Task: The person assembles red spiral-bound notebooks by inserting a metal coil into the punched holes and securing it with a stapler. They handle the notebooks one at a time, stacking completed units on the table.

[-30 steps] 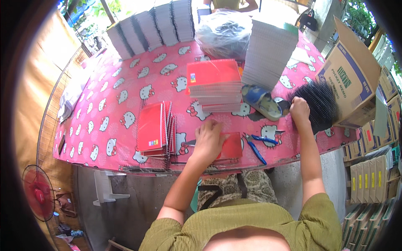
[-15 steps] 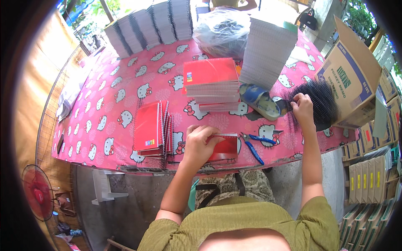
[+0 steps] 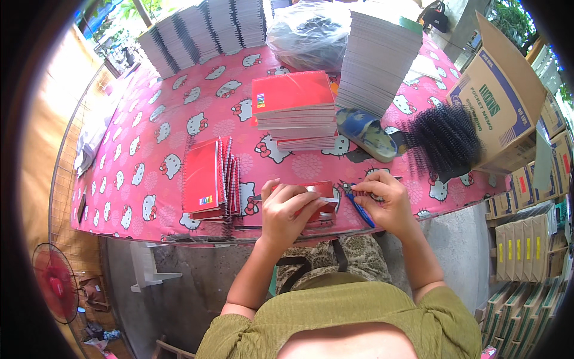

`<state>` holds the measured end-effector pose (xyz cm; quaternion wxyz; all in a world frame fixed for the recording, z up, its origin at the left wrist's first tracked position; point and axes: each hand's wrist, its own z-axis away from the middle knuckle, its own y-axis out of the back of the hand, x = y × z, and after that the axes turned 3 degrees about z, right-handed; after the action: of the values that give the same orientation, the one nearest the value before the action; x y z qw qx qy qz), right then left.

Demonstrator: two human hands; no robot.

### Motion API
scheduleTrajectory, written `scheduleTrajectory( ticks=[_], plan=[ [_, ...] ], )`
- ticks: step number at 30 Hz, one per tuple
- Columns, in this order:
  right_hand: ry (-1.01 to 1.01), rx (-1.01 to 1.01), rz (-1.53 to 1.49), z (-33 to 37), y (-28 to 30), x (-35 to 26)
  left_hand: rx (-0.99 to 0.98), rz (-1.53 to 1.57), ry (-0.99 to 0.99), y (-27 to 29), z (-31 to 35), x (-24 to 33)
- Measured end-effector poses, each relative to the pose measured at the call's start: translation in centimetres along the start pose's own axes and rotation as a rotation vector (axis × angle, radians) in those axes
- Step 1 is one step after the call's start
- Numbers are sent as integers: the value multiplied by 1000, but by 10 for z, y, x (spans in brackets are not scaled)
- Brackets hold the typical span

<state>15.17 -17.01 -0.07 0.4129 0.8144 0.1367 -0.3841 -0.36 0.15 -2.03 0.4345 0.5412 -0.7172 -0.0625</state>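
My left hand (image 3: 286, 208) grips a small red-covered notebook (image 3: 323, 191) at the table's near edge, thumb and fingers closed on it. Just to its right, my right hand (image 3: 385, 200) is pinched, thumb against fingers; whatever is between the tips is too small to make out. Blue-handled pliers (image 3: 361, 210) lie partly under the right hand. Beyond that hand sits a pile of black spiral binding coils (image 3: 443, 140). A stack of red spiral notebooks (image 3: 206, 173) lies left of my left hand. Farther back is a taller stack of red-covered pads (image 3: 293, 93).
A blue patterned slipper (image 3: 366, 134) lies beside a tall paper stack (image 3: 379, 60). Bound paper stacks (image 3: 203, 33) and a plastic bag (image 3: 308, 36) stand at the back. An open cardboard box (image 3: 496, 107) is at right. The pink tablecloth (image 3: 131, 197) covers the table.
My right hand has left the pile of coils and come left and nearer, to the pliers and the small notebook. My left hand still grips the notebook. The view has shifted slightly.
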Motion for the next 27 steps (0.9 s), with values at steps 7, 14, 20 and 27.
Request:
scheduleTrajectory(
  ticks=[7, 14, 20, 27],
  plan=[
    [34, -93, -70, -8, 3, -4, 31, 3, 0, -2, 2, 3],
    [-386, -352, -321, -11, 6, -14, 62, -65, 30, -2, 7, 10],
    [59, -177, 126, -2, -12, -23, 81, -85, 110, -1, 10, 18],
    [-21, -116, 122, -4, -27, -39, 71, -14, 102, -4, 18, 8]
  ],
)
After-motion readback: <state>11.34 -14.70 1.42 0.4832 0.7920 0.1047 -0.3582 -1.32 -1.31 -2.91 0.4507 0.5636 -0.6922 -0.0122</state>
